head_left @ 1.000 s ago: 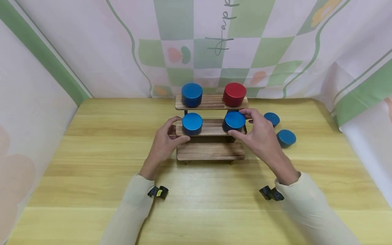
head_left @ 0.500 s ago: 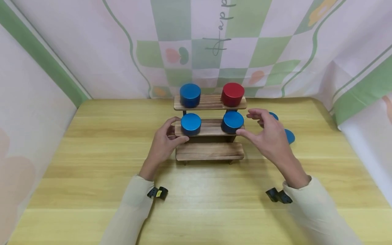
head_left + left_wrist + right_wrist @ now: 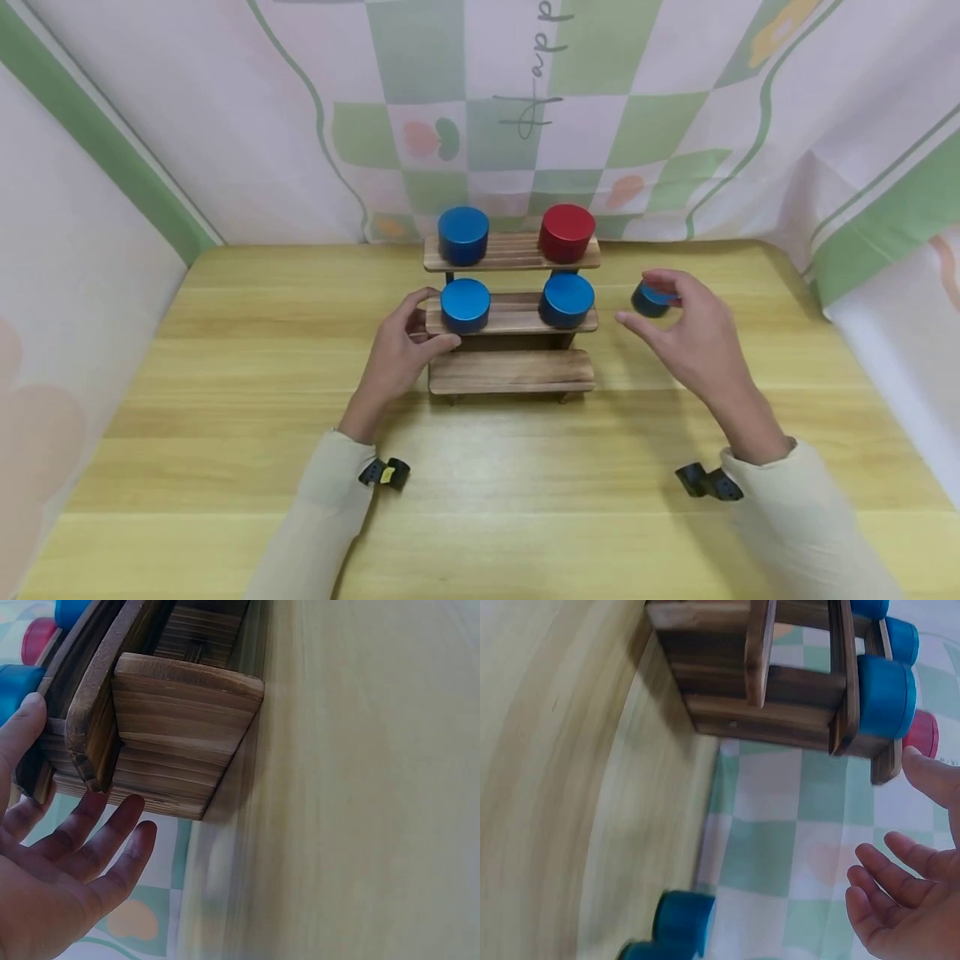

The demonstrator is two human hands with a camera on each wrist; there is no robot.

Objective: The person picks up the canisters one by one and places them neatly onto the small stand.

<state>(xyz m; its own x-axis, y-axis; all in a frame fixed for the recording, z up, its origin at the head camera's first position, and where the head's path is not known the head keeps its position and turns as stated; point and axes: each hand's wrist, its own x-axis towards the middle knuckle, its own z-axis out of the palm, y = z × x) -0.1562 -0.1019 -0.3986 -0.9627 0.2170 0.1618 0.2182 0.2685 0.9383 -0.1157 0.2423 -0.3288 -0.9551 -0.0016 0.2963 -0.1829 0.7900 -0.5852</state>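
A three-tier wooden display stand (image 3: 512, 371) stands on the table. My left hand (image 3: 397, 354) holds the left end of its middle tier, thumb at the front edge and fingers behind. Close by the thumb sits a blue round tin (image 3: 465, 305); another blue tin (image 3: 567, 300) sits at that tier's right end. My right hand (image 3: 697, 346), fingers apart with nothing between them, hovers right of the stand. Beneath its fingertips is a blue tin (image 3: 647, 302) on the table, partly covered. A further blue tin (image 3: 656, 950) shows in the right wrist view; the hand hides it from the head.
The top tier carries a blue tin (image 3: 463, 236) at left and a red tin (image 3: 567, 233) at right. Nothing sits on the bottom tier. A checkered curtain (image 3: 502, 133) hangs right behind the wooden table (image 3: 247, 375).
My right hand has let go of the blue tin on the middle tier's right end and moved right, over the tins on the table. The left hand has stayed in place.
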